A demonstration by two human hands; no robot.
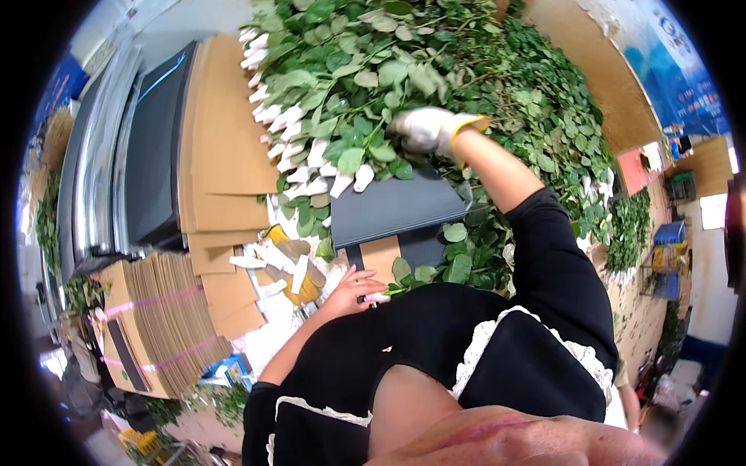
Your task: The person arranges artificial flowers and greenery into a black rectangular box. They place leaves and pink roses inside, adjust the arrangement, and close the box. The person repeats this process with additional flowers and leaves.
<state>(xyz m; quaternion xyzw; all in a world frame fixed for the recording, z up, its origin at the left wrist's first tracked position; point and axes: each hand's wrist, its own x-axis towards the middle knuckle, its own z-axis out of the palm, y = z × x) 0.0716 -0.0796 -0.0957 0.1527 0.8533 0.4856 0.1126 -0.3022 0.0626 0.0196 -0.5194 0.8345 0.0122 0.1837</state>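
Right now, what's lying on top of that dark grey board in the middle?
On the dark grey board lie leafy green stems with white-wrapped buds over its far edge. The gloved right hand rests on the pile. The board's far part is covered by leaves.

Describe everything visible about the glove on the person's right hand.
The glove is a knitted-looking white work glove with a yellow cuff band at the wrist. It covers the whole right hand, leaving the forearm bare above it. It looks slightly grey and worn. The gloved hand is stretched forward, palm down, resting on or in the heap of leafy green stems, just beyond the dark grey board. The fingers are partly hidden among leaves.
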